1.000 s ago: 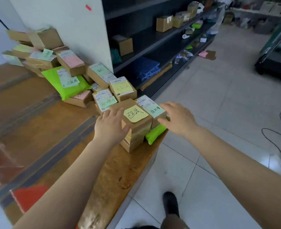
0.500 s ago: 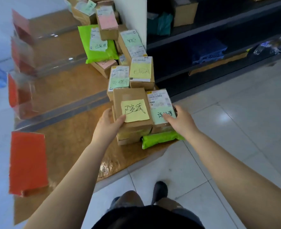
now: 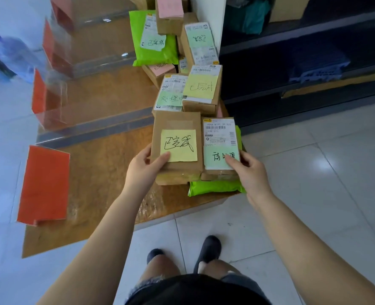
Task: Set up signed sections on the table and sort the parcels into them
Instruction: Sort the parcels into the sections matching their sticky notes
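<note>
Head view: parcels (image 3: 177,148) between grips

1. Daylight is soft and even; shadows are faint.
2. A bright glare patch sits on the floor tiles (image 3: 323,166) at right.
3. The left edge smears with motion blur, the bottle (image 3: 12,56) streaked.
4. Wide-angle bending curves the edges.
5. The shelf (image 3: 303,69) interior stays dark.

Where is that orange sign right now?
The orange sign lies flat at the table's near left corner, well left of the left hand and apart from the parcels.
</note>
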Demonstrator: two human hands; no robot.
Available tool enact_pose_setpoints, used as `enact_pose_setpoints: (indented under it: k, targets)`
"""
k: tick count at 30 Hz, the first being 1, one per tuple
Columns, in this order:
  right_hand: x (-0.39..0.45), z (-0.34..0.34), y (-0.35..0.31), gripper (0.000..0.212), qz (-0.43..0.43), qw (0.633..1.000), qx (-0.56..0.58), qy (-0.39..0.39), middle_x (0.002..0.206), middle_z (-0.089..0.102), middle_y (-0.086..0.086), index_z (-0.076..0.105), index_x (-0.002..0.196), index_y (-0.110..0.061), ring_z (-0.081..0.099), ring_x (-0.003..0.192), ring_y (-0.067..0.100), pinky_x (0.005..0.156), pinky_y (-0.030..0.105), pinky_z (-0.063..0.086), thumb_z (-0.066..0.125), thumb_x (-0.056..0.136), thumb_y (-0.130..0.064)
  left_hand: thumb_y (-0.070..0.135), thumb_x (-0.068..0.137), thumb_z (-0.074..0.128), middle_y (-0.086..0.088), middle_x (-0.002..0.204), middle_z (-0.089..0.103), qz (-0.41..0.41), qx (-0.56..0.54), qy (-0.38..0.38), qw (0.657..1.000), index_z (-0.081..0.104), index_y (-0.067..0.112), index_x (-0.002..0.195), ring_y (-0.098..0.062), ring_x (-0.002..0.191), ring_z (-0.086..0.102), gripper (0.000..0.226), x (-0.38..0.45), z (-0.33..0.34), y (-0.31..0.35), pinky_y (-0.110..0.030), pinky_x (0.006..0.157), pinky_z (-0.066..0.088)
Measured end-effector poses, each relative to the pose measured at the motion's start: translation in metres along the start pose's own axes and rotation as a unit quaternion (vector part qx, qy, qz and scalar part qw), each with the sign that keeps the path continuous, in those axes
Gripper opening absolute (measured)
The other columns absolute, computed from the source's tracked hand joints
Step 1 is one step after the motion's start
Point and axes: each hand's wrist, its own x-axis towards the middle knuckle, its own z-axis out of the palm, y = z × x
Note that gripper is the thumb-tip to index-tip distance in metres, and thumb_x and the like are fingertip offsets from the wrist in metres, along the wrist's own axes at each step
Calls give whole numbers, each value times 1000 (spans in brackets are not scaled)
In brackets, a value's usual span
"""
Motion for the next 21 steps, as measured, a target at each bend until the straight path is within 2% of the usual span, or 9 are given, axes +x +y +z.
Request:
enact_pose_setpoints:
  k: [3, 5, 8, 10, 12, 15, 18, 21]
  targets:
    - [0, 0, 1, 25, 0, 1000, 25, 7, 101, 72, -6, 67, 107, -32, 66, 99, 18, 92, 45, 53, 70, 83, -28, 34, 90, 58, 27, 90, 59, 14, 25, -4, 1000, 53, 36, 114, 6, 81, 56, 25, -1, 0, 4, -9, 62, 40]
    - [0, 1, 0, 23, 1, 999, 44, 10, 100, 73, -6, 68, 105, -32, 67, 100, 18, 93, 45, 52, 70, 83, -25, 32, 90, 59, 30, 87, 57, 22, 24, 2, 999, 52, 38, 110, 8, 79, 56, 21, -1, -1, 6, -9, 61, 41]
    - [-2, 3, 0, 18, 0, 998, 62, 13, 96, 74, -7, 70, 98, -34, 67, 98, 18, 91, 43, 53, 69, 84, -22, 34, 87, 63, 23, 96, 63, 17, -14, 17, 1000, 57, 34, 118, -4, 93, 61, 32, -3, -3, 2, -23, 78, 50]
    - [-6, 3, 1, 19, -1, 997, 77, 9, 96, 74, -7, 70, 99, -32, 68, 98, 18, 88, 39, 54, 69, 84, -20, 33, 85, 65, 13, 109, 66, 13, -39, 21, 999, 56, 29, 127, -13, 104, 60, 44, -7, -4, -1, -34, 89, 51]
    - [-10, 3, 2, 22, -3, 996, 91, 0, 98, 74, -6, 69, 102, -31, 68, 99, 17, 84, 35, 54, 67, 85, -17, 30, 85, 66, 8, 118, 64, 8, -77, 22, 997, 49, 25, 136, -12, 106, 60, 54, -12, -4, -5, -27, 86, 53]
    - [-20, 8, 1, 28, -8, 994, 107, -8, 102, 73, -4, 67, 111, -26, 67, 101, 16, 85, 33, 54, 67, 86, -15, 24, 85, 65, 7, 118, 64, 6, -123, 26, 992, 46, 23, 139, -6, 100, 61, 57, -21, -9, -10, -10, 69, 52]
    - [-28, 16, -5, 29, -25, 993, 109, -23, 104, 73, -5, 67, 113, -23, 67, 102, 15, 88, 31, 53, 66, 86, -13, 22, 86, 64, 9, 113, 64, 6, -172, 33, 985, 46, 24, 138, -7, 98, 61, 55, -29, -20, -13, -15, 74, 53]
    - [-38, 30, -13, 28, -40, 993, 109, -37, 109, 71, -6, 67, 112, -26, 66, 104, 12, 87, 27, 54, 66, 86, -15, 20, 87, 61, 7, 119, 62, 8, -219, 30, 975, 44, 27, 139, -6, 94, 59, 55, -37, -38, -16, -22, 80, 51]
